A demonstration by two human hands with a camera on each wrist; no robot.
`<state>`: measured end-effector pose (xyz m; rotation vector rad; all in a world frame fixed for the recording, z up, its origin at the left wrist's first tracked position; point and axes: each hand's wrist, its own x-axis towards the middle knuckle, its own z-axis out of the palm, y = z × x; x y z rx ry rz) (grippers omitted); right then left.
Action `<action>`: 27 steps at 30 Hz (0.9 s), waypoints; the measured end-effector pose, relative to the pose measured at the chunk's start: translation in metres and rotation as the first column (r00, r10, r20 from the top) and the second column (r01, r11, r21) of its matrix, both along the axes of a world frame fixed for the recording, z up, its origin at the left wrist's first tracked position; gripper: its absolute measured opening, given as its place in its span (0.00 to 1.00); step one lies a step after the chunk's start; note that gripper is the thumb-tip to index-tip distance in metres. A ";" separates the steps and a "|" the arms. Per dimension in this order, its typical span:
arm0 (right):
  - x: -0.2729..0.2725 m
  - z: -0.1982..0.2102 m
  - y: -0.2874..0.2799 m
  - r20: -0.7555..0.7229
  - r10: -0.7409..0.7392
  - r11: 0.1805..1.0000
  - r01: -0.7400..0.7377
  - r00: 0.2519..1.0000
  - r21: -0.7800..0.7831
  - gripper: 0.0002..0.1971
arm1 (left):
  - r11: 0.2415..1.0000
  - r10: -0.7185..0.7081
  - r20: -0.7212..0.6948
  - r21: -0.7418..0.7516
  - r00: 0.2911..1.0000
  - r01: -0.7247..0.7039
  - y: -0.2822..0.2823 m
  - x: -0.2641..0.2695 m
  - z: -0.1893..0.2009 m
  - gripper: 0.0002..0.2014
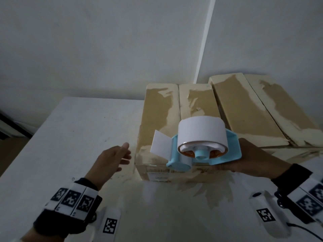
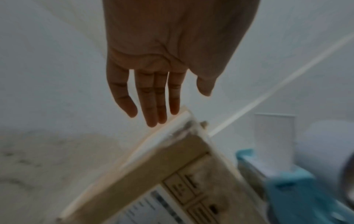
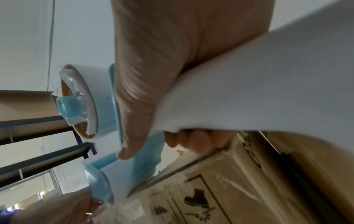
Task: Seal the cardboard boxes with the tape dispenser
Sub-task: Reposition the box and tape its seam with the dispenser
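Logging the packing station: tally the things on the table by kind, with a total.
Cardboard boxes: 2, the near box and the far box
Tape dispensers: 1, the blue tape dispenser, gripped by the right hand over the near box
Total: 3
The left hand holds nothing.
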<state>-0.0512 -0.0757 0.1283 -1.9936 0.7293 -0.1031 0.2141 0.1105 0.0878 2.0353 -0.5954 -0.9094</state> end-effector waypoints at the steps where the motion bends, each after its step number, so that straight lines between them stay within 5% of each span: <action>1: 0.000 0.002 0.001 -0.010 -0.006 1.000 0.006 1.000 -0.015 0.21 | 0.999 -0.032 0.025 -0.029 0.999 0.033 -0.001 -0.006 0.005 0.17; 5: -0.004 0.001 -0.002 0.026 -0.002 0.996 0.004 1.000 -0.086 0.22 | 0.996 -0.085 0.222 -0.006 0.971 0.088 -0.005 -0.018 0.000 0.09; 9: -0.008 -0.005 -0.003 0.066 0.016 0.998 -0.012 0.998 -0.055 0.31 | 0.996 -0.080 0.228 -0.027 0.970 0.088 -0.007 -0.018 -0.006 0.08; 18: 0.025 -0.009 0.024 0.208 0.014 0.999 -0.023 0.978 0.039 0.25 | 0.999 -0.027 0.441 0.032 0.897 0.015 -0.020 0.015 0.000 0.06; 23: 0.054 -0.029 0.021 0.063 -0.038 0.999 0.041 0.997 -0.036 0.42 | 0.985 -0.058 0.499 0.171 0.865 -0.032 -0.035 0.032 0.005 0.13; 27: 0.058 -0.023 0.017 0.017 0.006 0.999 -0.006 1.000 -0.032 0.39 | 0.977 -0.084 0.477 0.213 0.875 -0.023 -0.039 0.030 0.005 0.14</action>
